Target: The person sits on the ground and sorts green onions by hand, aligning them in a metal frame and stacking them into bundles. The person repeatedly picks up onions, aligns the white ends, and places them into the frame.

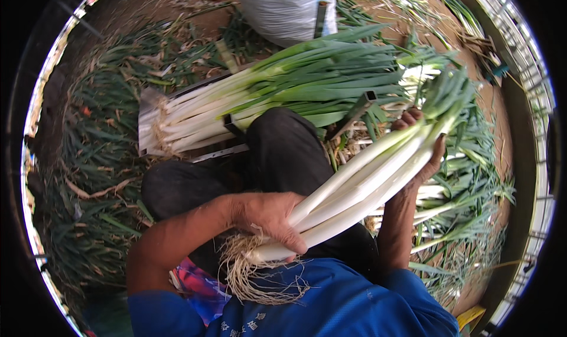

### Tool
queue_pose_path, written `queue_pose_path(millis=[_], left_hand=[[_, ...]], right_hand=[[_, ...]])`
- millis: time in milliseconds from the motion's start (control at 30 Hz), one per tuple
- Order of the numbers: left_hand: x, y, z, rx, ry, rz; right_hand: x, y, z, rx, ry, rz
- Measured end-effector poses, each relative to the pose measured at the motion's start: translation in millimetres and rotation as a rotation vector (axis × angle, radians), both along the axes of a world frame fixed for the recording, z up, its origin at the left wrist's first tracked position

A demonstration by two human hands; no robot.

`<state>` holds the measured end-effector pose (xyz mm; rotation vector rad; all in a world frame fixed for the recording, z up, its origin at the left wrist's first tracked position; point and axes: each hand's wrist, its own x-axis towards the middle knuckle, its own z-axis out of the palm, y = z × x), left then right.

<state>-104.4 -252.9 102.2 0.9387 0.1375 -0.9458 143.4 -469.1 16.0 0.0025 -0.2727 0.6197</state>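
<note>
Several thick leeks with white stalks [354, 182] lie slantwise across my lap, held in both hands. My left hand [274, 217] grips them near the root end, its thumb over the stalks; pale stringy roots [261, 275] hang beside it against my blue shirt. Around the upper part, where white turns to green, my right hand [421, 146] is closed, its palm partly hidden behind the stalks. Beyond my knees, a large row of leeks [266, 89] rests in a metal rack [354, 115] with upright posts, roots against an end plate [148, 115] at the left.
A large white woven sack [288, 9] stands behind the rack. More leeks [460, 204] lie on the ground at the right. Cut green leaves [93, 160] cover the ground at the left. A yellow object [470, 317] is at the lower right, near a low wall.
</note>
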Motion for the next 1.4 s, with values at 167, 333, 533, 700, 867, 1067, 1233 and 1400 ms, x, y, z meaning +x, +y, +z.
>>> queue_pose_path(millis=[167,333,533,700,867,1067,1233,1400], left_hand=[[10,76,46,0.758,-0.62,0.074],[28,114,76,1.628,-0.752,0.076],[21,244,21,1.807,-0.65,0.219],[-33,347,-102,1.881,-0.524,0.109],[-95,389,-210,1.899,-0.319,0.052],[-96,389,-221,1.94,-0.408,0.139],[-110,378,-228,1.957,-0.439,0.27],[-90,365,-212,1.901,-0.349,0.344]], right_hand=[[22,70,47,-0.102,-0.147,-0.036],[26,180,73,-0.268,-0.248,-0.204],[-20,299,61,-0.371,-0.151,-0.07],[-63,340,-54,-0.666,-0.066,0.214],[-41,289,-52,-1.417,-0.804,0.708],[-18,370,-48,-1.175,-2.006,-0.553],[-33,382,-107,-1.203,-2.403,-0.402],[-22,397,-125,-1.314,-2.377,-0.41]])
